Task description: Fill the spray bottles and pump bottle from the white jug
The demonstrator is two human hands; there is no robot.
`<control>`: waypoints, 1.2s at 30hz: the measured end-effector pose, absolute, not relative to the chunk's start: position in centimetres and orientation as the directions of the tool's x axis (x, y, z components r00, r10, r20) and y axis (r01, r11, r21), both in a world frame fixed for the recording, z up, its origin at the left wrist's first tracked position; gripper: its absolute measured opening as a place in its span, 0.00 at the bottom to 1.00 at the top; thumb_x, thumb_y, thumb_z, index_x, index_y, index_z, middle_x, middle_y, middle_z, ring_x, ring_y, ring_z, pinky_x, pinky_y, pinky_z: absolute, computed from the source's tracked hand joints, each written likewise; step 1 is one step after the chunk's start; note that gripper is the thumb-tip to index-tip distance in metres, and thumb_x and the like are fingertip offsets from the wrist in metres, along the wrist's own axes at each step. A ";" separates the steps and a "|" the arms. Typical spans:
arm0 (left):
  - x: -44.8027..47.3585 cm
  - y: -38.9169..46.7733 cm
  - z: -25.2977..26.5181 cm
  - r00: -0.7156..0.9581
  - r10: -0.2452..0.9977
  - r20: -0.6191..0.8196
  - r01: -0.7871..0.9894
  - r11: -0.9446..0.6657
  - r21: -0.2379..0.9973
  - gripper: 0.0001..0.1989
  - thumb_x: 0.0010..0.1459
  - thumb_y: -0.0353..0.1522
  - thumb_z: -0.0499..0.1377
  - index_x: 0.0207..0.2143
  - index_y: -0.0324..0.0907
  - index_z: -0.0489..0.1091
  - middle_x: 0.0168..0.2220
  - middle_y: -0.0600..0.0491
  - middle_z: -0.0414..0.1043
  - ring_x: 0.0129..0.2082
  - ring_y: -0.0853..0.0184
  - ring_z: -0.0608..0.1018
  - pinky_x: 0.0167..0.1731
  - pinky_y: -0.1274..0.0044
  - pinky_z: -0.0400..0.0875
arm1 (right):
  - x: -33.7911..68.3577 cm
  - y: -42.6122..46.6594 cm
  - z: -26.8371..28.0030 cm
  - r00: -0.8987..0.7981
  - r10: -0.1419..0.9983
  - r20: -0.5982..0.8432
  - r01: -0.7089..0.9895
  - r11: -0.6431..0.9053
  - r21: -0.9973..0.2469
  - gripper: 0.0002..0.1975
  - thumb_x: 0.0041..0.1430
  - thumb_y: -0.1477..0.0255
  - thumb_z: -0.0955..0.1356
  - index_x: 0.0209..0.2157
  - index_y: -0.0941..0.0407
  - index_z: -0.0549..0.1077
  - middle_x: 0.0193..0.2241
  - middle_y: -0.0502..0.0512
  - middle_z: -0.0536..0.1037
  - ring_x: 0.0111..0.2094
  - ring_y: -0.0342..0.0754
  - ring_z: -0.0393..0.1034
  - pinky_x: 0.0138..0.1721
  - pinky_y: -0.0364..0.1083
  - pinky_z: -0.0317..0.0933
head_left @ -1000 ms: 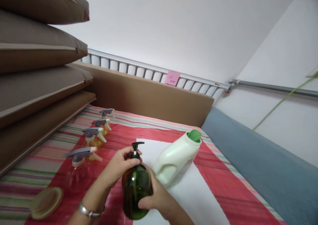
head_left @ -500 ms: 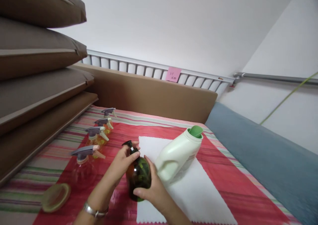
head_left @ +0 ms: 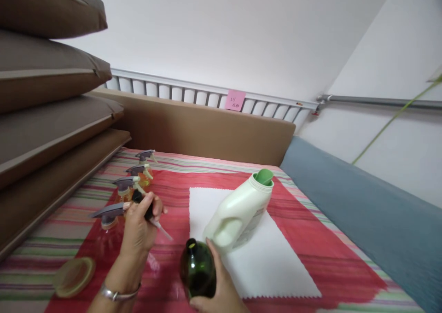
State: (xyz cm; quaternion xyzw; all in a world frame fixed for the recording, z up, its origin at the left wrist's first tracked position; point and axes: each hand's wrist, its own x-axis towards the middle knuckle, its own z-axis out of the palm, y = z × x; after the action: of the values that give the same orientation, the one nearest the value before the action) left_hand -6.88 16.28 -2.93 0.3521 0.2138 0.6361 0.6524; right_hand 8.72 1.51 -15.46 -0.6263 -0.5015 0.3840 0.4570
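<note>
My left hand is closed round a black pump head, whose pale dip tube points down to the right, clear of any bottle. In my right hand is a dark green glass bottle, its open neck facing up and tilted a little. Just beyond that hand, a pale green jug with a handle stands on a white sheet. A green scoop-like piece sits in the jug's mouth.
Several spray bottles with grey trigger heads line the left side. A round yellowish lid lies near the front left. Stacked brown cushions rise at the left; a brown board and a blue-grey panel border the surface.
The black pump head has come out of the green bottle and moved left in my left hand. My right hand has brought the bottle slightly nearer to me.
</note>
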 end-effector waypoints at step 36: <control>-6.4 16.6 -5.0 0.245 0.901 0.358 0.493 -0.434 0.754 0.16 0.43 0.45 0.59 0.22 0.43 0.63 0.23 0.56 0.65 0.25 0.66 0.69 0.26 0.77 0.61 | 10.5 3.9 -11.5 0.563 0.817 0.127 0.120 0.071 -0.990 0.30 0.54 0.62 0.64 0.57 0.56 0.56 0.57 0.62 0.61 0.58 0.53 0.54 0.57 0.52 0.50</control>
State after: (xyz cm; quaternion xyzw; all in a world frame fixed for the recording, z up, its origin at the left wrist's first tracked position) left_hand -6.35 16.58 -4.96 0.7467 0.4668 0.3993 0.2551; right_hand 10.46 3.93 -11.50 -0.6227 -0.3762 0.2773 0.6276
